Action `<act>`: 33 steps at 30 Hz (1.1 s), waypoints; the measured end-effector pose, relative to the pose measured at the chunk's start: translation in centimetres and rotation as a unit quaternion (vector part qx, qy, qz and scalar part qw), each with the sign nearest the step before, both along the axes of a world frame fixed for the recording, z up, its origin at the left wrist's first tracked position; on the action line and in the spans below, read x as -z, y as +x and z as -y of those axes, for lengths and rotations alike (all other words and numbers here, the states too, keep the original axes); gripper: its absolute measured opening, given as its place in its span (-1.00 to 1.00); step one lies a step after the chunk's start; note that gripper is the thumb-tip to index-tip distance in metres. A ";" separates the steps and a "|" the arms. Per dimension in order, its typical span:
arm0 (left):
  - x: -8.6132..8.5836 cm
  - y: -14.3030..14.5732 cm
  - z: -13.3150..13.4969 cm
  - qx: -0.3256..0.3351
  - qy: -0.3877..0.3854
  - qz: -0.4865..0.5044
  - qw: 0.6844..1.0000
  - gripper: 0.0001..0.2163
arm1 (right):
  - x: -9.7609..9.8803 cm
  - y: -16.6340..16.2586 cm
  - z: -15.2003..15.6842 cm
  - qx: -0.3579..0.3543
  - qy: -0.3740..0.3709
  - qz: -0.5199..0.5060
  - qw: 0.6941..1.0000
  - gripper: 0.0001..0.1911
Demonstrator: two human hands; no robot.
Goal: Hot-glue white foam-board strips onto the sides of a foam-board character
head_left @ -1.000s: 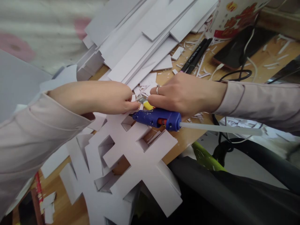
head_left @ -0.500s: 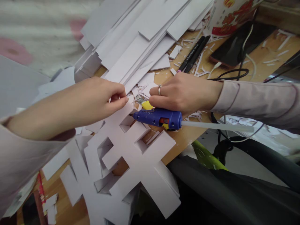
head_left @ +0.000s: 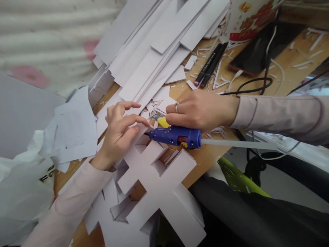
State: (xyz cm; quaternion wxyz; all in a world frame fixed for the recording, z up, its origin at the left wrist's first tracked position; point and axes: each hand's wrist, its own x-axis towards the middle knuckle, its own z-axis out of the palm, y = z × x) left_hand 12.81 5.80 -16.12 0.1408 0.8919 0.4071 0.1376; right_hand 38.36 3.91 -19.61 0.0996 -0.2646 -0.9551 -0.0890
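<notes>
My right hand [head_left: 197,111] is closed around a blue hot glue gun [head_left: 174,136], its handle hidden behind the fingers. A long translucent glue stick [head_left: 239,143] sticks out of its back end. The nozzle points left, at the upper part of a white foam-board structure [head_left: 154,185] with cross-shaped arms and square openings. Close to the nozzle, my left hand [head_left: 123,132] has its fingers loosely bent and apart, with nothing seen between them. Its fingertips hover by the structure's upper end; whether they touch it I cannot tell.
Long white boards [head_left: 156,55] lie stacked behind the hands. Two dark markers [head_left: 212,65], a phone [head_left: 264,48] with cables and a printed paper tub [head_left: 249,20] stand among scraps at the back right. Papers [head_left: 74,127] and a plastic bag [head_left: 23,192] are at left.
My left hand has turned and its fingers have spread from a pinch, the forearm now coming from lower down. The glue gun stays in my right hand at nearly the same place.
</notes>
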 end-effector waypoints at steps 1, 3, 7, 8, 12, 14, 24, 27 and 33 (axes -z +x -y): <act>0.0 0.1 0.1 -0.009 -0.002 -0.005 1.000 -0.74 | 0.1 0.0 0.0 -0.001 0.004 -0.001 1.000 -0.66; 0.0 0.4 0.1 -0.023 -0.009 -0.020 0.999 -0.76 | 0.3 0.1 0.0 -0.003 0.011 -0.001 1.000 -0.63; -0.1 0.8 0.0 -0.032 -0.014 -0.040 0.999 -0.77 | 0.1 0.2 0.0 -0.007 0.003 0.011 1.000 -0.63; -0.1 0.9 0.0 -0.035 -0.016 -0.041 0.998 -0.77 | 0.0 0.2 0.0 -0.008 -0.002 0.013 1.000 -0.65; -0.2 0.8 0.0 -0.044 -0.029 -0.034 0.998 -0.77 | -0.5 0.0 0.1 -0.001 -0.019 0.011 1.000 -0.74; -0.3 0.8 0.0 -0.045 -0.034 -0.031 0.998 -0.78 | -0.7 -0.2 0.1 0.011 -0.033 0.015 0.999 -0.76; -0.2 0.4 -0.3 -0.048 -0.039 -0.028 0.998 -0.75 | -1.2 0.4 0.1 0.059 -0.085 0.017 0.994 -0.72; -0.2 0.4 -0.2 -0.045 -0.029 -0.035 0.998 -0.75 | -1.0 0.5 0.1 0.063 -0.071 0.017 0.995 -0.73; -0.2 0.4 -0.2 -0.044 -0.025 -0.025 0.998 -0.76 | -0.3 0.8 -0.2 0.056 -0.043 -0.007 0.997 -0.75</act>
